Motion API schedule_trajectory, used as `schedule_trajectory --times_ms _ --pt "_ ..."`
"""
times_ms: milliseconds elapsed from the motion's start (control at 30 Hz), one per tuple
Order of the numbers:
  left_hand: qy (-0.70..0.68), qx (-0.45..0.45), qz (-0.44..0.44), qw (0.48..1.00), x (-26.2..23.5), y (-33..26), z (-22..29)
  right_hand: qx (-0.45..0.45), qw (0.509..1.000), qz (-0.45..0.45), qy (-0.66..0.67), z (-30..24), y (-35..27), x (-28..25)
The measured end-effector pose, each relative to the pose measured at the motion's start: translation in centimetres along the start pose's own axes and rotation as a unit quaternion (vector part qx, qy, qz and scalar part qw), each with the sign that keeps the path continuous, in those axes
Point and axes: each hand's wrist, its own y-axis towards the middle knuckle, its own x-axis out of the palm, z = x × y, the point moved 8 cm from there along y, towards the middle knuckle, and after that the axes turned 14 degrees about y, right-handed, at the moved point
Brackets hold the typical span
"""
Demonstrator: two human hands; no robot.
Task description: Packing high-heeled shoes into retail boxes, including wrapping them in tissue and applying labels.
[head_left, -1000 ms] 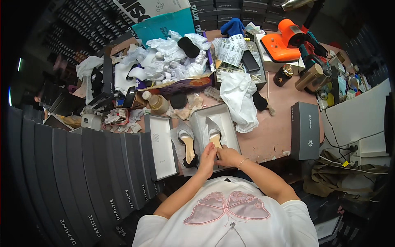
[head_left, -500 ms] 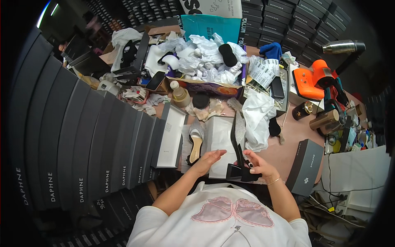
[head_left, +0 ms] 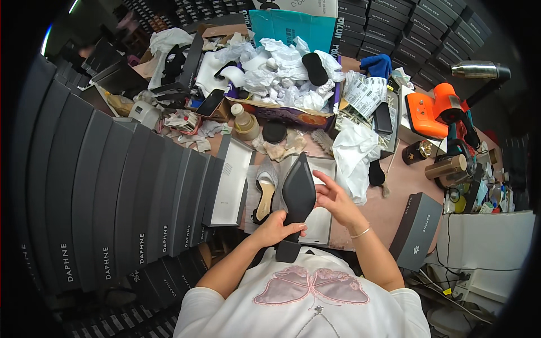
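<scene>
My left hand [head_left: 277, 228] grips a pointed high-heeled shoe [head_left: 299, 188] around its narrow middle. Its dark sole faces up, its toe points away from me, and the block heel [head_left: 288, 251] lies close to my shirt. Beside the sole's right edge is my right hand [head_left: 336, 201], fingers apart; whether the fingertips touch the shoe I cannot tell. The matching silvery slingback shoe [head_left: 265, 200] lies insole up on white paper, left of the held one. Below the held shoe is an open shoebox [head_left: 322, 228] with white lining.
A box lid [head_left: 228, 183] leans at the left, beside tall stacked grey shoeboxes [head_left: 121, 197]. Crumpled paper fills a carton [head_left: 282, 112] at the back. A bottle [head_left: 244, 123], white tissue [head_left: 354, 158], an orange device [head_left: 425, 115] and a closed shoebox [head_left: 416, 231] surround the workspace.
The shoe has turned from side-on to sole up and moved left. My left hand, empty before, has taken hold of it; my right hand has let go and moved farther away from me.
</scene>
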Motion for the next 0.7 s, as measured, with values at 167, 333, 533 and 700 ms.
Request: schedule_trajectory --times_ms 167,333,533,700 --pt "-0.377 0.052 -0.058 0.923 -1.8 -0.2 -2.3 0.049 0.998 -0.028 -0.008 4.4 3.2 1.6" --pt "-0.505 0.054 -0.006 0.861 -3.1 1.5 -3.3 0.096 0.934 -0.075 -0.337 2.8 7.0 1.0" --pt "-0.525 0.045 -0.079 0.846 -6.4 0.1 -5.6 -0.075 0.936 0.182 -0.293 -5.2 11.7 -8.6" --pt "-0.525 0.005 -0.066 0.849 -5.6 0.0 -5.4 -0.237 0.795 0.268 -0.490 -7.2 10.1 -7.7"
